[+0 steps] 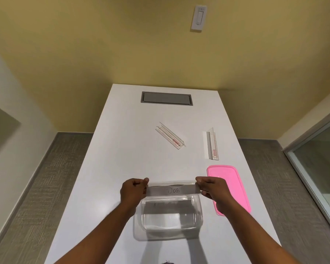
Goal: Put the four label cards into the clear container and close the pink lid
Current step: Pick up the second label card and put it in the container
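Note:
A clear label card (173, 190) with handwriting on it hangs over the far edge of the clear container (169, 233). My left hand (134, 191) pinches its left end and my right hand (212, 189) pinches its right end. One card (171, 205) lies inside the container, near its far wall. Two more clear label cards rest on the white table (111, 149): one (170, 135) at mid-table, lying diagonally, and one (212, 143) further right. The pink lid (231, 185) lies flat just right of the container, partly behind my right wrist.
A grey recessed hatch (167, 98) sits in the table's far end. The table's edges run close on both sides, with grey carpet floor (36, 187) below. A glass partition (320, 168) stands at the right.

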Motion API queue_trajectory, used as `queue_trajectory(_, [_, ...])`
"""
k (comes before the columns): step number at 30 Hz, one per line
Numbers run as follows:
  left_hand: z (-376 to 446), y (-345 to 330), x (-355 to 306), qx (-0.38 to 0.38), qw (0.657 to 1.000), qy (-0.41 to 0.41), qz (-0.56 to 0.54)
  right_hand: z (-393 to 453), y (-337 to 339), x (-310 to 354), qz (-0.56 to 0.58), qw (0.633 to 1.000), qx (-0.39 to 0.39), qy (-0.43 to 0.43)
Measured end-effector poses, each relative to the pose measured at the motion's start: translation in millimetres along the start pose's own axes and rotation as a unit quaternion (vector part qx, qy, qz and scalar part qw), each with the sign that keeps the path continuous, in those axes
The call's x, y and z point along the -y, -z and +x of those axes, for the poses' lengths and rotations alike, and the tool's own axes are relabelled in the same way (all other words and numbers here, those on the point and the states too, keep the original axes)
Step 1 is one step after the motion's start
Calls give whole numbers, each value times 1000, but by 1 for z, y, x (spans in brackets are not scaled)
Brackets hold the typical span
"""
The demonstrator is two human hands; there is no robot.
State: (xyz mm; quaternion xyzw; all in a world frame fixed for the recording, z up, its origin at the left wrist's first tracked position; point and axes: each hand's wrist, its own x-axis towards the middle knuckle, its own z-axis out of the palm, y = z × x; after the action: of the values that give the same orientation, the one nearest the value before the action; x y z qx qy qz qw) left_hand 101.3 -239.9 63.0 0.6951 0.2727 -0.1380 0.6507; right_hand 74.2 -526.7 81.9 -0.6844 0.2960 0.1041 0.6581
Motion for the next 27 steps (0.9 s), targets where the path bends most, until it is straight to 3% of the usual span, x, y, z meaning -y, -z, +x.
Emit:
queue_trajectory(3, [-10, 0, 8, -16, 999, -21, 44, -8, -1, -14, -25, 999, -27, 3])
queue_trajectory(5, [-16, -3, 14, -29, 996, -30, 81, -13, -4, -23, -99, 993, -51, 26])
queue_trajectory(9, [-25, -7, 24, -43, 990, -25, 133, -23, -12, -32, -298, 948, -72, 90])
queue_trajectory(17, [-36, 0, 41, -27, 974, -11, 223, -36, -26, -35, -498, 860, -11, 112])
queue_trajectory(21, [-32, 2, 45, 2, 964, 9, 267, -33, -27, -38, -550, 831, 2, 82])
queue_trajectory(27, [-23, -8, 41, 93, 947, 68, 301, -20, -32, -32, -536, 843, 44, 3])
